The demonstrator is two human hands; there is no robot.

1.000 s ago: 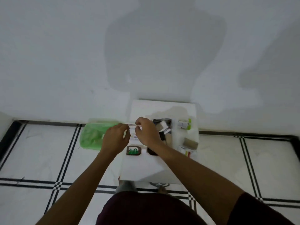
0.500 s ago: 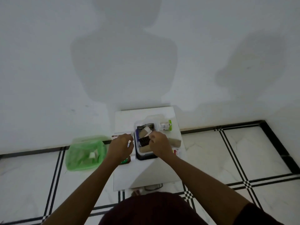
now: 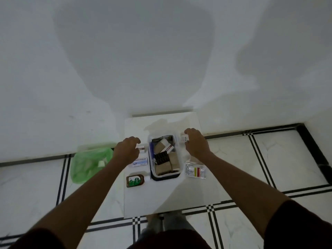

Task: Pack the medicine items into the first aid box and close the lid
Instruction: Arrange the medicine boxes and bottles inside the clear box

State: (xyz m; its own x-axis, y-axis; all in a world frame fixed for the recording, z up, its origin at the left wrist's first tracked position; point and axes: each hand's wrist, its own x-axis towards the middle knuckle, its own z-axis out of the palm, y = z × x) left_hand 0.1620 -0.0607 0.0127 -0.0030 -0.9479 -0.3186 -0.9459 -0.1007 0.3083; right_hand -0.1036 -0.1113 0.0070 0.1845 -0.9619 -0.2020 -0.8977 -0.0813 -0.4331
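Green translucent plastic bag (image 3: 89, 163) sits on the floor at my far left, off the white square surface (image 3: 167, 196), so I read it as waste, not packing; a small white scrap shows through it. Next, my left hand (image 3: 126, 151) curls over a small white carton with a dark end (image 3: 142, 147), fingertips on it, though I cannot tell whether that grip has closed yet. Just nearer me lie a flat white-and-blue carton (image 3: 140, 161) and a brown bottle with a green label (image 3: 135, 180) on its side, both unpacked. In the middle stands the clear-walled, dark-based first aid box (image 3: 164, 177), open, with brown cartons, a dark blister strip and a white box tilted inside; it sits central so either hand reaches it. I see no lid clearly; a pale clear shape behind the box may be it. To the right, my right hand (image 3: 195, 144) pinches a small white labelled bottle (image 3: 184, 138) at the box's far corner, and a clear bottle with a red-and-yellow label (image 3: 195, 171) lies nearer. Label text is too small to read.
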